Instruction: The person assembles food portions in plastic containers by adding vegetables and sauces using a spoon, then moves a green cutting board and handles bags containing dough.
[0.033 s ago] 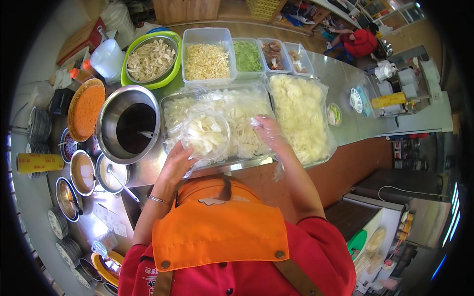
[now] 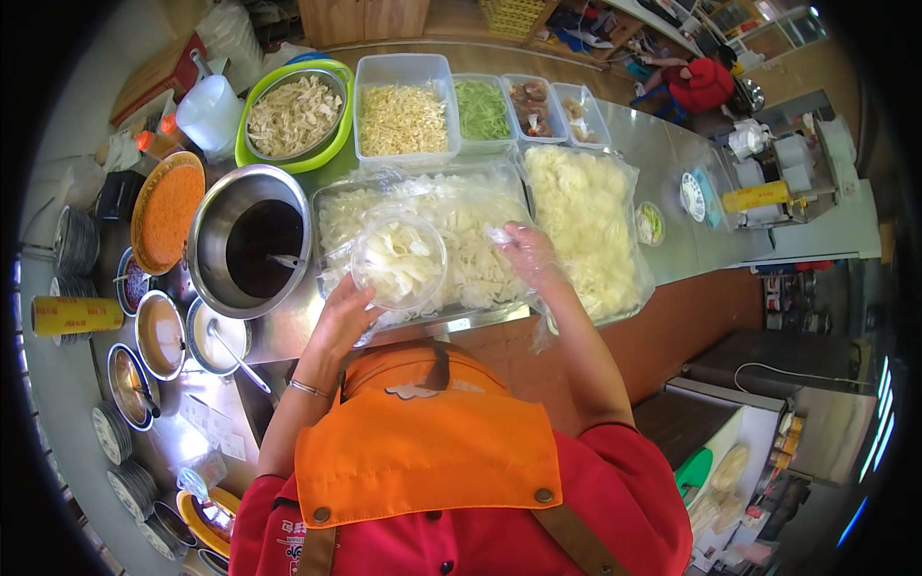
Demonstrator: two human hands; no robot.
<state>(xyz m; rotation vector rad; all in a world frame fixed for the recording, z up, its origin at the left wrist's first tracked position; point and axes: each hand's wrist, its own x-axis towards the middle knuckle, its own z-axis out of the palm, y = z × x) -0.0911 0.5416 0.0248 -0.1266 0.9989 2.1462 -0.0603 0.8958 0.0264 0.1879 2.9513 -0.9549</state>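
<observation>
My left hand (image 2: 348,315) grips the near rim of a clear round plastic bowl (image 2: 438,280), its fingers closed on it. Wide, pale noodle strips (image 2: 396,264) lie in the bowl, above a clear tray lined with plastic film and spread with similar noodles (image 2: 480,259). Over that tray's right side is my right hand (image 2: 531,254), in a thin clear plastic glove, fingers pinched together. A small whitish bit shows at its fingertips; whether it is noodle or bunched glove I cannot tell. Beside it, another tray holds thin yellowish noodles (image 2: 581,221).
Left stand a steel pot of dark liquid (image 2: 202,240), a pan of orange sauce (image 2: 168,216) and several bowls. Behind the trays are a green basin (image 2: 338,144) of pale shreds and tubs (image 2: 403,65) of chopped food. A person in red (image 2: 701,84) is far right.
My right hand has shifted slightly to the right, its fingers still pinched. My left hand and the bowl have stayed nearly in place.
</observation>
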